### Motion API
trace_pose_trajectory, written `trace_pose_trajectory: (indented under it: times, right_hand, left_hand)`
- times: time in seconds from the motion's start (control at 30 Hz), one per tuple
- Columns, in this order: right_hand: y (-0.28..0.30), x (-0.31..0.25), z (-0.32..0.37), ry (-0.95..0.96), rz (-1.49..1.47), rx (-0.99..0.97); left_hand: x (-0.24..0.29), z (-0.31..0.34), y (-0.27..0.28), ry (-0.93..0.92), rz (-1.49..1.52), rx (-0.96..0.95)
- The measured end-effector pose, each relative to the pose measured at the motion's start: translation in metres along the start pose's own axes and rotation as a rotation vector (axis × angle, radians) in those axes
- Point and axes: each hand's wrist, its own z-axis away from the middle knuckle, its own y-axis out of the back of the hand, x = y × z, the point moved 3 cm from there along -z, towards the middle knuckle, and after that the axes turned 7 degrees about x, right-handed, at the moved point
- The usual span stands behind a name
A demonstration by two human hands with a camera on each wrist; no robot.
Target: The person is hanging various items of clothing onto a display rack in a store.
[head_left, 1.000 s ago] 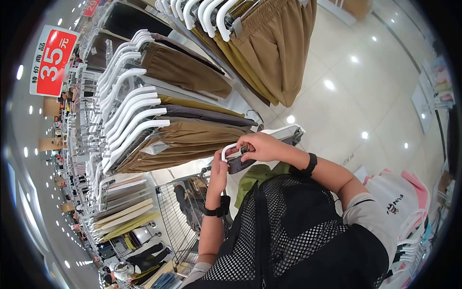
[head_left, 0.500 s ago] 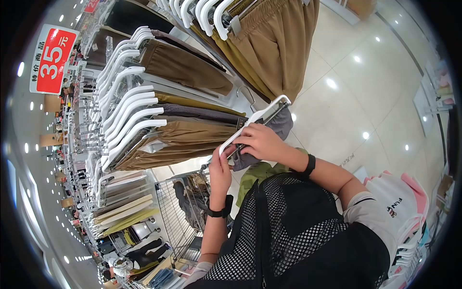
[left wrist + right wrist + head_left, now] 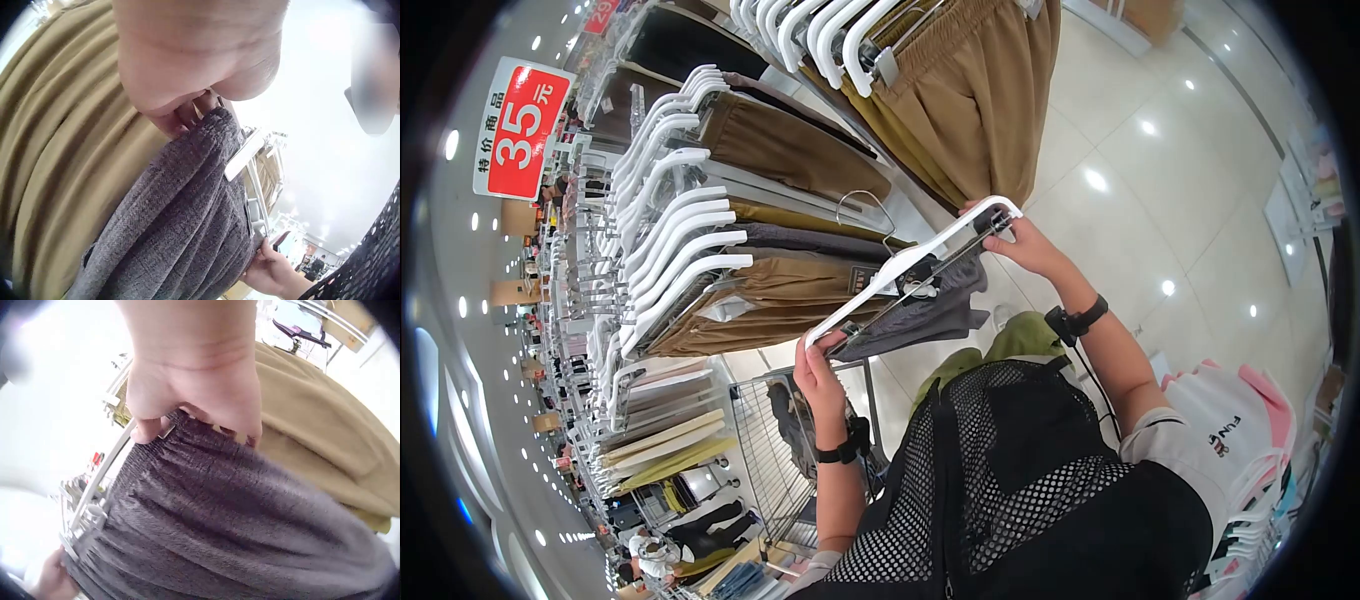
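Observation:
A white hanger [image 3: 890, 270] with a metal hook and clips is held out in front of the body, slanting up to the right in the head view. Dark grey trousers [image 3: 925, 318] with a gathered waistband hang from it. My left hand [image 3: 820, 388] grips its near left end, and my right hand [image 3: 1030, 248] grips the opposite end beside a clip. In the left wrist view, the curled left fingers are partly hidden behind the grey waistband [image 3: 215, 134]. The right wrist view has the right thumb [image 3: 147, 430] at the other waistband corner.
Racks of hanging brown trousers [image 3: 790, 285] stand close ahead and to the left; more brown trousers [image 3: 970, 90] hang beyond. A wire shopping cart [image 3: 750, 425] with dark clothing is at the lower left. A red price sign [image 3: 522, 130] hangs upper left. White tops [image 3: 1215, 415] hang at right.
My right hand has moved from beside the left hand to the hanger's opposite end. The hanger has swung up and outward, and the grey trousers are now spread out below it.

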Motion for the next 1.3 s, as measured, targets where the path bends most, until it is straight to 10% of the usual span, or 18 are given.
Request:
trace_pose_trajectory:
  times: [0.33, 0.57, 0.73, 1.3]
  right_hand:
    - [-0.047, -0.153, -0.049, 0.174, -0.145, 0.262]
    - [-0.074, -0.211, -0.067, 0.252, 0.003, 0.047]
    - [-0.090, -0.204, -0.080, 0.250, -0.012, -0.337]
    - [-0.194, -0.184, -0.057, 0.069, -0.040, -0.416]
  left_hand:
    - [0.001, 0.002, 0.040, -0.026, 0.531, 0.200]
    - [0.021, 0.007, 0.076, -0.208, 0.533, 0.314]
    - [0.050, 0.002, 0.122, -0.380, 0.222, 0.488]
    - [0.044, -0.026, 0.184, -0.307, 0.235, 0.824]
